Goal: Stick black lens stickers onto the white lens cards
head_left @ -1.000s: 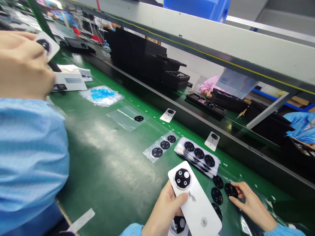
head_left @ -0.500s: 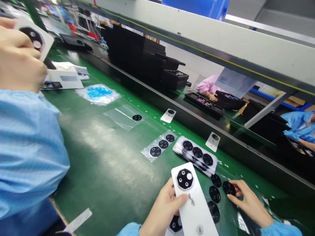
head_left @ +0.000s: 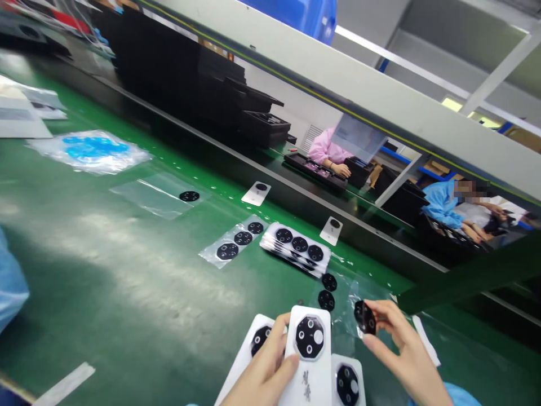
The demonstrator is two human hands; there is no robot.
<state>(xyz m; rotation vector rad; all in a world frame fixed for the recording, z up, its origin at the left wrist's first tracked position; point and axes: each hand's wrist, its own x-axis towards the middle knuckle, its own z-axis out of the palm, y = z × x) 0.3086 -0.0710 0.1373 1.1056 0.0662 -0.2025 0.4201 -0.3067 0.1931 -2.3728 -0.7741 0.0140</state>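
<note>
My left hand (head_left: pixel 264 369) grips a white phone back cover (head_left: pixel 307 380) by its side, thumb on the face. A black octagonal camera area with several round holes fills its upper part. Another white cover (head_left: pixel 242 361) lies beneath my left hand, and a third cover (head_left: pixel 358 366) shows to the right of the held one. My right hand (head_left: pixel 401 344) pinches a black camera lens film (head_left: pixel 365 318) between thumb and fingers, raised to the right of the held cover and apart from it. Two loose black films (head_left: pixel 327 293) lie on clear plastic behind the hands.
A stack of film strips (head_left: pixel 296 248) and a single strip (head_left: pixel 232 242) lie ahead. Two small white cards (head_left: pixel 256 193) stand along the bench ledge. Bags (head_left: pixel 91 149) are at the left on the green bench (head_left: pixel 139 316). Co-workers (head_left: pixel 452 208) sit beyond; a co-worker's blue sleeve (head_left: pixel 10 282) shows at left.
The view has swung right, and the co-worker's hand at the left has left the picture. My right hand has lifted the black film off the sheet and turned it upright. My left hand still holds the cover.
</note>
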